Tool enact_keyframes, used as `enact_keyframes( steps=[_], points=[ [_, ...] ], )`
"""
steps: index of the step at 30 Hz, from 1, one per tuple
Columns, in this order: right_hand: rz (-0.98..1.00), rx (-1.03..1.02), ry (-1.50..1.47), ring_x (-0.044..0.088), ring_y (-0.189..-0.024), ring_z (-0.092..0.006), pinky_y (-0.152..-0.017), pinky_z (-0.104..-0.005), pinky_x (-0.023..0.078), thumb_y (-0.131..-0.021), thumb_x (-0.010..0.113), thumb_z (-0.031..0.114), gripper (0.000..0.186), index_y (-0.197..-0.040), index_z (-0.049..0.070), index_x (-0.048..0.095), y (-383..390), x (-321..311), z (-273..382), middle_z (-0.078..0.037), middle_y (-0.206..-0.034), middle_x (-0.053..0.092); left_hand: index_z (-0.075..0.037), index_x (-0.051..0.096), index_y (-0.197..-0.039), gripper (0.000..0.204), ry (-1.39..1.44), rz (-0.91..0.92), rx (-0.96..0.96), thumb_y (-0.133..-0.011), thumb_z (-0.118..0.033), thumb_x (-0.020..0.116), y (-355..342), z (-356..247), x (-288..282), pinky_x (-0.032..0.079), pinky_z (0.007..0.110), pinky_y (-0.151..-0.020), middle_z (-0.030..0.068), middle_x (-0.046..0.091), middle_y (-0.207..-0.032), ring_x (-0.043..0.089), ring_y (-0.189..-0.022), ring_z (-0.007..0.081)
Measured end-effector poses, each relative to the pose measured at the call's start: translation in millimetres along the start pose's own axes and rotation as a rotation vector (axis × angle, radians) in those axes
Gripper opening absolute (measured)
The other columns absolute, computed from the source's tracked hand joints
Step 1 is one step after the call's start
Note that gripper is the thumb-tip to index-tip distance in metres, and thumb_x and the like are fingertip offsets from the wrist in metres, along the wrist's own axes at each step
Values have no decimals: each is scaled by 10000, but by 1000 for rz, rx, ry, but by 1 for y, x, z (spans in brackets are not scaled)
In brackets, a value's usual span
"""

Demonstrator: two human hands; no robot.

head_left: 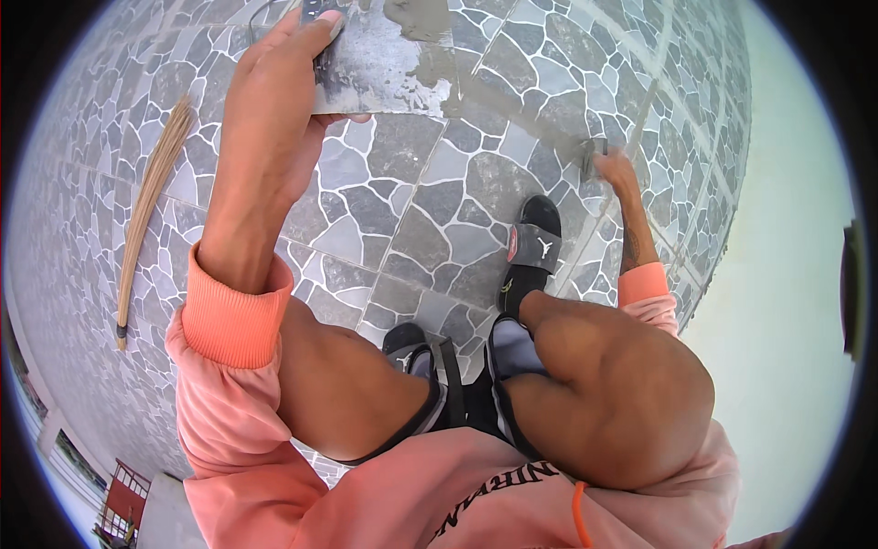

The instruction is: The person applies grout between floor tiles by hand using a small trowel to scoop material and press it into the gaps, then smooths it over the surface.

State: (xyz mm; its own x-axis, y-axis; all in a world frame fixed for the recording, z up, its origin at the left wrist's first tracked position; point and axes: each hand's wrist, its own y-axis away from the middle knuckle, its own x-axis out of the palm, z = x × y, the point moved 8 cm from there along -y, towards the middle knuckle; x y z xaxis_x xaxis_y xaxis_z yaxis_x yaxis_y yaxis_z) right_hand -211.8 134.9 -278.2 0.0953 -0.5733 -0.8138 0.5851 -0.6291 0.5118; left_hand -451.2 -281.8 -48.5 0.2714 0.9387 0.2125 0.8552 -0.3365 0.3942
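In the upper left, my left hand (pixel 279 105) is closed round the dark edge of a flat metal plate (pixel 366 78), thumb on top and fingertips underneath. Wet grey mortar (pixel 430 37) lies along its far and right parts. Lower and to the right, my right hand (pixel 616 167) grips a small scraper (pixel 590 157) against the floor tiles. Its fingers are partly hidden and the scraper looks slightly blurred. A smeared grey band of mortar (pixel 521 119) runs along a tile joint between the plate and the scraper.
Stone-patterned tiles (pixel 402 220) cover the floor. A stick broom (pixel 151 210) lies on the left. My sandalled foot (pixel 533 242) is close to the right hand, between bent knees. A pale wall (pixel 777 320) rises on the right; a red metal frame (pixel 123 499) stands at the lower left.
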Motion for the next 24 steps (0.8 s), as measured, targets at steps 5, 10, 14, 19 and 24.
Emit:
enact_keyframes(
  steps=[5,10,14,19,24],
  points=[
    [-289,-144,153,618,-846,-449,-806,-493,481,-756,518,307,417,-845,-84,634,12,29,60,-334,-864,613,-31,561,-1096,232,-22,57,-17,-949,-195,486,-6,4,-3,438,280,-694,13,588,-918,551,-793,99],
    [-250,-405,88,631,-827,-424,-769,-480,505,-758,528,290,381,-861,-56,651,7,75,185,-294,-849,636,-30,561,-1116,243,-31,-8,24,-951,-190,480,-10,1,8,408,277,-643,18,583,-917,524,-756,91],
    [-176,-550,-5,628,-881,-420,-807,-456,496,-763,529,318,431,-887,-78,644,-6,86,252,-299,-904,637,25,521,-1177,303,-72,100,26,-948,-167,469,-12,0,26,491,308,-605,64,615,-951,608,-755,133],
    [-15,-273,-268,637,-892,-396,-791,-421,491,-757,539,370,511,-918,-105,631,11,68,199,-315,-921,632,71,461,-1226,356,-42,-20,-40,-946,-148,473,-11,11,9,491,294,-627,77,604,-972,605,-797,135],
    [-314,180,-150,641,-829,-348,-741,-425,460,-764,567,392,529,-934,-105,622,41,-29,-44,-280,-850,636,86,365,-1335,462,-33,101,-21,-945,-135,476,-13,9,21,502,291,-644,89,593,-1017,615,-833,144]
  ],
)
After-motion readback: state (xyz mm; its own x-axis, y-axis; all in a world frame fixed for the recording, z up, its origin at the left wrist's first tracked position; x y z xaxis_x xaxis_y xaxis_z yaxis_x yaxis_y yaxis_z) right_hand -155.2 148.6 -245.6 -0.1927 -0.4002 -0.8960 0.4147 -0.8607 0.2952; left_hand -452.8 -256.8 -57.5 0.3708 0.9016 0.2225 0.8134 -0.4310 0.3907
